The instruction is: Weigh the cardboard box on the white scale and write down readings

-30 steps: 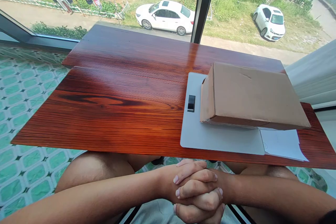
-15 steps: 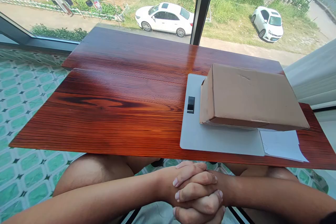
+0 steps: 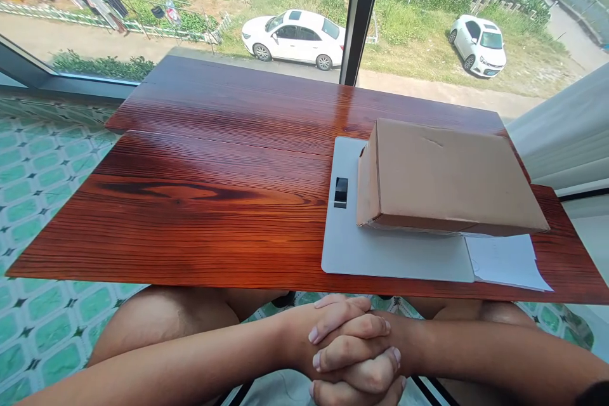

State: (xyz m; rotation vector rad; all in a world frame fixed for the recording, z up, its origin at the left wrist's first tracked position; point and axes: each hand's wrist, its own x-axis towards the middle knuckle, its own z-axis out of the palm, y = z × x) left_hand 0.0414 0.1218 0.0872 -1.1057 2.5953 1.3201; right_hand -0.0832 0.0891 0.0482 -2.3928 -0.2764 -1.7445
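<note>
My left hand [image 3: 304, 344] and my right hand [image 3: 396, 332] are clasped together over my lap, just below the near edge of the table [image 3: 190, 235]. Their fingers interlace and close around each other, with no object showing between them. Beyond my hands, on the table's right half, lies a flat silver-grey scale [image 3: 394, 257] with a small dark display [image 3: 340, 192]. On it rests a closed brown cardboard box [image 3: 451, 174], reaching past the scale's right side. White paper sheets [image 3: 507, 260] lie beside the scale, partly under the box.
The glossy red-brown wooden table stands against large windows with a dark frame post [image 3: 359, 19]. A pale curtain [image 3: 566, 127] hangs at the right. Green-and-white tiles [image 3: 42, 323] cover the floor. Outside, two white cars are parked. My knees [image 3: 157, 314] are under the table edge.
The whole view has shifted slightly, so the table and box appear a little further left. My hands remain clasped, and the box and scale keep their places.
</note>
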